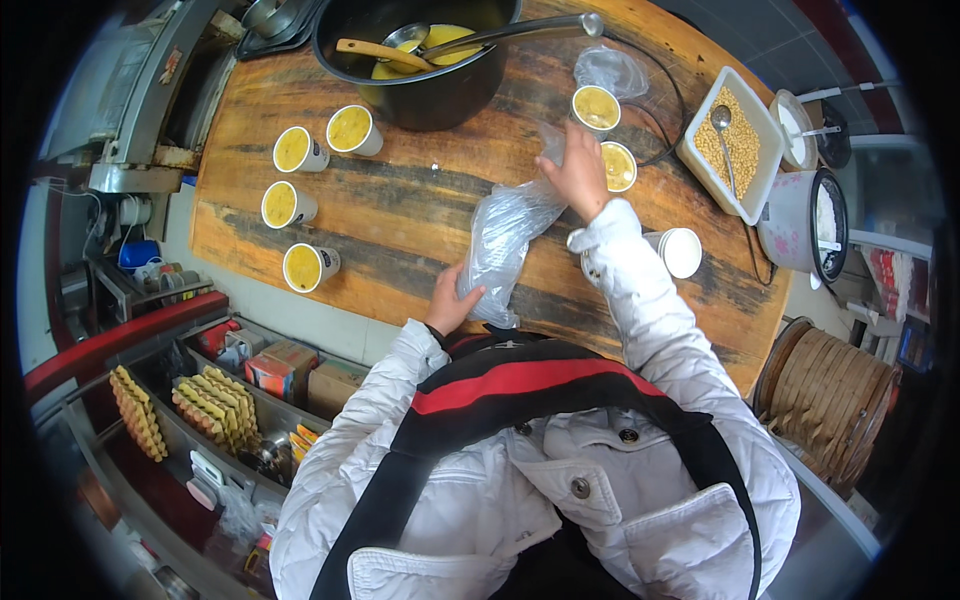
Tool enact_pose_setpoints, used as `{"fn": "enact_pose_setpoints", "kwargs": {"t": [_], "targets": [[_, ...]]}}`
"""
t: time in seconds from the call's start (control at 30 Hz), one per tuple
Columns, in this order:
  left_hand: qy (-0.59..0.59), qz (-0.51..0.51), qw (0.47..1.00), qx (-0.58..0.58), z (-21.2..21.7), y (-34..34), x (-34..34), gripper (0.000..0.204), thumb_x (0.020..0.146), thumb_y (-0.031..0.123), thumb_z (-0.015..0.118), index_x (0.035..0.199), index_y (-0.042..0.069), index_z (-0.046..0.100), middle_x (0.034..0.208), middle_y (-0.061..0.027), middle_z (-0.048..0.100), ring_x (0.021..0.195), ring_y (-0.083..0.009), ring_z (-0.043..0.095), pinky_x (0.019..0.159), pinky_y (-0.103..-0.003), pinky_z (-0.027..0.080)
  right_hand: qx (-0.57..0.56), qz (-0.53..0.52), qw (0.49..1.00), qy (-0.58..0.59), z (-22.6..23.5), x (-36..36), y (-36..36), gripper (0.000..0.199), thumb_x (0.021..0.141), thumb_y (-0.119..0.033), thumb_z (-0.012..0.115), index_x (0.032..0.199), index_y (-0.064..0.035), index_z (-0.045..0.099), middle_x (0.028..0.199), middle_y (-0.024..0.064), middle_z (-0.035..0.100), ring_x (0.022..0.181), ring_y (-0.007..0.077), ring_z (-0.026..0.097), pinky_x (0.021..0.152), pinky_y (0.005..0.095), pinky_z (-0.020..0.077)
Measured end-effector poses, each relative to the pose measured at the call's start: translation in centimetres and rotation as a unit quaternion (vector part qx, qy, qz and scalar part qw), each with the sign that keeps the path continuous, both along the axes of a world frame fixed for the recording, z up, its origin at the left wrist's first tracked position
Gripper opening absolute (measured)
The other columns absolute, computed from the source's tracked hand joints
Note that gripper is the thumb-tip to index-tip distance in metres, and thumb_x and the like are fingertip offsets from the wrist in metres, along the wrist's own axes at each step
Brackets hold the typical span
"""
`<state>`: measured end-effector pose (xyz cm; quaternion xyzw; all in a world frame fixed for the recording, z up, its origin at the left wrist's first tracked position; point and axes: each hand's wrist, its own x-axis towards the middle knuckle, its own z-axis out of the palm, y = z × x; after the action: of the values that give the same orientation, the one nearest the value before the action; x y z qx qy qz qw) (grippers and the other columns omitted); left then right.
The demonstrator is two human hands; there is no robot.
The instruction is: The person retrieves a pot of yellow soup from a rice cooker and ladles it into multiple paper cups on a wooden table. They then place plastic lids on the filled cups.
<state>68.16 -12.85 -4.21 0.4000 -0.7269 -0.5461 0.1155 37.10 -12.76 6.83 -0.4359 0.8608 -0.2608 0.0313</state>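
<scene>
A worn wooden desk (pixel 400 215) with dark streaks fills the middle of the view, with a metal appliance at the far left and shelves of packaged goods at the near left. At the far edge stands a large black pot (pixel 425 75) holding yellow liquid, a wooden spoon and a metal ladle. Four filled paper cups (pixel 300 205) of yellow liquid stand in a loose group on the left part of the desk, well apart from the hands. The left hand (pixel 450 300) sits at the near edge, its fingers closed on the near end of a bundle of clear plastic bags (pixel 500 245), which lies on the desk between the two hands. The right hand (pixel 578 175) reaches farther out; its fingers are pinched on a thin clear bag at the far end of the bundle, just beside two more filled cups (pixel 605 135), one far and one to the right. A stack of empty white cups (pixel 680 250) lies on its side just right of the right sleeve. On the right part of the desk sits a white rectangular tub (pixel 735 145) of pale beans with a spoon in it, and beyond it a white rice cooker (pixel 805 220). A round woven basket (pixel 830 395) stands at the near right.
</scene>
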Motion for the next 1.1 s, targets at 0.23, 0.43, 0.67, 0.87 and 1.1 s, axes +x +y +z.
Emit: {"fn": "enact_pose_setpoints", "kwargs": {"t": [0.23,0.43,0.67,0.87,1.1], "targets": [[0.066,0.042,0.976,0.203,8.0,-4.6,-5.2,0.028,0.09,0.024,0.06,0.107,0.002,0.057,0.096,-0.0078,0.063,0.089,-0.0177,0.06,0.077,-0.03,0.049,0.048,0.072,0.992,-0.09,2.4,1.8,2.9,0.018,0.077,-0.018,0.064,0.068,-0.0025,0.062,0.072,0.0168,0.063,0.071,0.0333,0.061,0.071,0.0449,0.0456],[0.178,0.093,0.919,0.339,12.9,-3.0,-12.6,0.016,0.093,0.02,0.055,0.098,0.005,0.06,0.093,-0.0056,0.063,0.087,-0.0134,0.059,0.074,-0.029,0.048,-0.079,0.227,0.971,-0.02,4.7,7.0,7.9,0.011,0.079,-0.011,0.06,0.086,-0.0038,0.064,0.085,0.0143,0.065,0.082,0.0328,0.061,0.074,0.0418,0.0465],[0.288,0.06,0.87,0.396,14.1,-1.5,-12.2,0.01,0.095,0.012,0.049,0.094,0.007,0.057,0.078,-0.0013,0.057,0.073,-0.0114,0.055,0.068,-0.027,0.045,0.019,0.102,0.991,-0.09,7.4,7.5,10.3,0.019,0.083,-0.009,0.05,0.094,-0.0027,0.064,0.088,0.018,0.065,0.079,0.0382,0.061,0.069,0.0433,0.0492],[0.252,-0.011,0.946,0.203,14.6,1.0,-12.2,0.013,0.097,0.014,0.046,0.093,0.005,0.054,0.072,0.0,0.053,0.066,-0.0085,0.05,0.058,-0.025,0.043,-0.134,0.119,0.94,-0.291,8.1,7.6,10.8,0.018,0.082,-0.007,0.049,0.089,-0.0013,0.065,0.084,0.0181,0.065,0.076,0.035,0.063,0.07,0.04,0.0495],[0.261,-0.128,0.955,-0.053,15.6,6.6,-12.9,0.008,0.092,0.011,0.051,0.088,0.005,0.05,0.075,-0.0105,0.058,0.071,-0.0265,0.056,0.062,-0.036,0.045,0.002,0.239,0.904,-0.353,-0.8,7.3,12.5,0.031,0.088,-0.01,0.055,0.116,0.0033,0.055,0.111,0.0158,0.059,0.106,0.0222,0.055,0.091,0.0323,0.0447]]}}
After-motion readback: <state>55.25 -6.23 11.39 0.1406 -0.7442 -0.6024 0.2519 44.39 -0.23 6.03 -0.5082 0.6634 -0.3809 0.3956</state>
